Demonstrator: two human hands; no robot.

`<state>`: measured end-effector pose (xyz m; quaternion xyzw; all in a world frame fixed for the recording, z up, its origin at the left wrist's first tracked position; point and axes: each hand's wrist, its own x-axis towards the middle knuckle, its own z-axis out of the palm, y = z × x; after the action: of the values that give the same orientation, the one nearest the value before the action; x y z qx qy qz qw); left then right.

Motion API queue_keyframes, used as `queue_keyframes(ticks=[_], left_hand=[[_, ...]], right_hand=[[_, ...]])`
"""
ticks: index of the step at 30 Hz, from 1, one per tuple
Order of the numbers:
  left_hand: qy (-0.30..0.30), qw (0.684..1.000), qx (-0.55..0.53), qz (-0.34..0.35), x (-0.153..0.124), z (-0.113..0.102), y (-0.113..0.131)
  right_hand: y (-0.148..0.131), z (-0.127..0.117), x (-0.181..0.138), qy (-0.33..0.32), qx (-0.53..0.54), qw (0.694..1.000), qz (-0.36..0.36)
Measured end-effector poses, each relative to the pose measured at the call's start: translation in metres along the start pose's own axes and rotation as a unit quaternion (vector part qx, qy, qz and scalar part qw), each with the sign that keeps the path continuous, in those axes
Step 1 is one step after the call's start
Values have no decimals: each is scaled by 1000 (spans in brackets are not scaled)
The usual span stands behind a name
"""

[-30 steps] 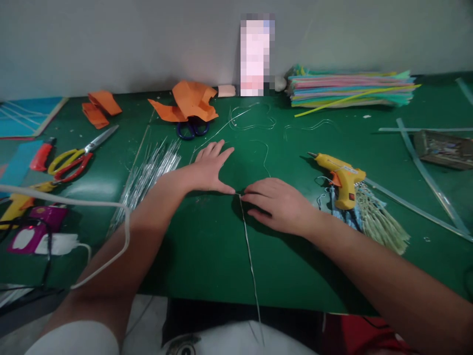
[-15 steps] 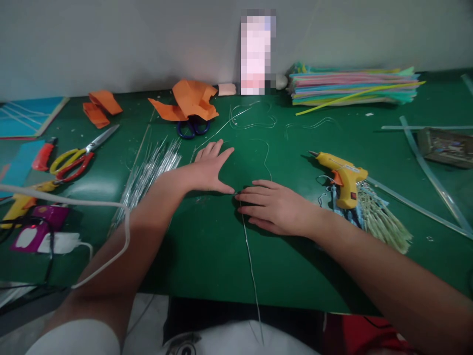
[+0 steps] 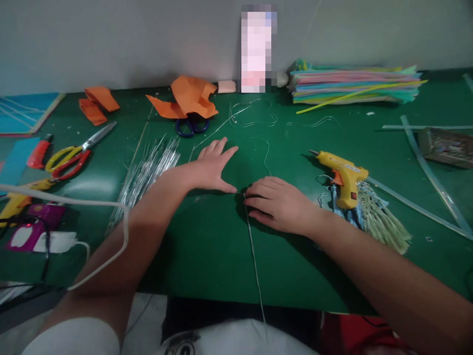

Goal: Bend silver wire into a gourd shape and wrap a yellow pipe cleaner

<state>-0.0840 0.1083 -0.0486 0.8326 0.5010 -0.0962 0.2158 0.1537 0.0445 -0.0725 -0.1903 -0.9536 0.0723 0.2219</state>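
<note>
Left hand (image 3: 212,167): palm down on the green bench (image 3: 207,256), fingers spread wide, thumb tip beside the far end of a thin wire (image 3: 254,266). Right hand (image 3: 279,202): palm down, fingers curled narrow over that same wire end, just beside the left thumb; pinched or merely pressed, cannot tell. Wire: running from between the two hands straight back toward the body and past the near bench edge. Left of the left hand, near the forearm: bundle of silvery wires (image 3: 148,175), fanned out on the bench. Farther left: red and yellow scissors (image 3: 74,158), blades shut. Across the left forearm: white cable (image 3: 92,207). Beyond the left hand: blue-handled scissors (image 3: 192,125), partly under crumpled orange paper (image 3: 188,98). Right of the right hand, near but apart: yellow glue gun (image 3: 342,177), lying on its side, nozzle toward the hands. Beyond the right hand, well apart, by the wall: stack of coloured sheets (image 3: 351,84).
</note>
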Motion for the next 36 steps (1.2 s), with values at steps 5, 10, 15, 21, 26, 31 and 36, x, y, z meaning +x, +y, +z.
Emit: queue_keyframes(ticks=[5, 10, 15, 21, 26, 31, 36], left_hand=[[22, 1000, -1, 13, 2, 7, -5], [112, 990, 39, 77, -11, -5, 4], [68, 978, 101, 167, -28, -13, 28], [54, 964, 190, 178, -29, -4, 46], [49, 965, 190, 174, -29, -5, 47], [27, 967, 194, 165, -31, -9, 48], [26, 966, 208, 155, -31, -10, 44]], right_hand=[[1, 0, -1, 18, -13, 1000, 1], [2, -1, -3, 19, -37, 998, 47], [-1, 1, -2, 13, -60, 994, 91], [-5, 5, 2, 0, -55, 990, 133], [0, 3, -1, -8, -50, 990, 131], [6, 4, -2, -17, -39, 989, 141], [13, 9, 4, -11, -14, 988, 152]])
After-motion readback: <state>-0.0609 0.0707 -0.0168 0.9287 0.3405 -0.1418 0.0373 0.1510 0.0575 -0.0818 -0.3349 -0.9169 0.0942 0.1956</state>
